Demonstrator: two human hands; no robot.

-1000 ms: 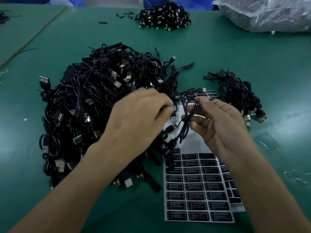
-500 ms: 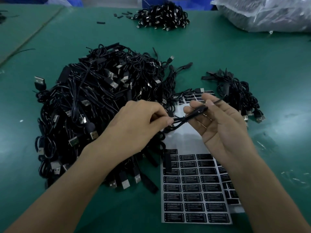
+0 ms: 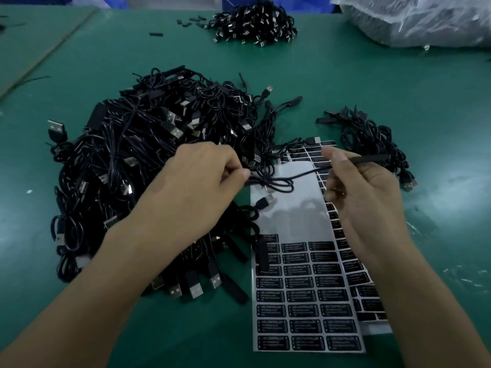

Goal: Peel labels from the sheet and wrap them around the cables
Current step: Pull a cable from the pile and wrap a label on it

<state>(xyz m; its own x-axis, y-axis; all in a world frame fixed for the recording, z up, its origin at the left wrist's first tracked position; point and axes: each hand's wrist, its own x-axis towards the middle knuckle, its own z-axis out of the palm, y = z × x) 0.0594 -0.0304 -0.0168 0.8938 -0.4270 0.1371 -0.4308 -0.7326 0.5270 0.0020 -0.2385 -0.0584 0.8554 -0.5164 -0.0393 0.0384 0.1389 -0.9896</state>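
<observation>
The left hand (image 3: 194,181) has its fingers curled and pinches a thin black cable (image 3: 305,174) between thumb and forefinger. The right hand (image 3: 364,192) clamps its thumb against its fingers on the black stick (image 3: 372,158) at the cable's other end. The stick's long axis runs nearly level, and its free end points right, toward the small heap of cables (image 3: 372,136). Between the hands the cable also runs left to right, rising a little toward the right hand, with slack loops near the left fingertips. Its plug (image 3: 265,201) sits below those loops, metal tip pointing up and right, over the bare upper part of the label sheet (image 3: 292,221). I cannot tell whether it touches the sheet.

The sheet lies flat on the green table (image 3: 398,88), its long axis running away from the person, and rows of black labels fill its near half. A second sheet (image 3: 358,272) shows from under its right edge. The big heap of cables (image 3: 127,160) lies to the left, partly under the left forearm.

Half a second ago the hands were closer together and the cable was bunched between them. Now it is drawn out. The stick tilted up to the right then, and the plug was not in plain view. The sheets and heaps lie as before.
</observation>
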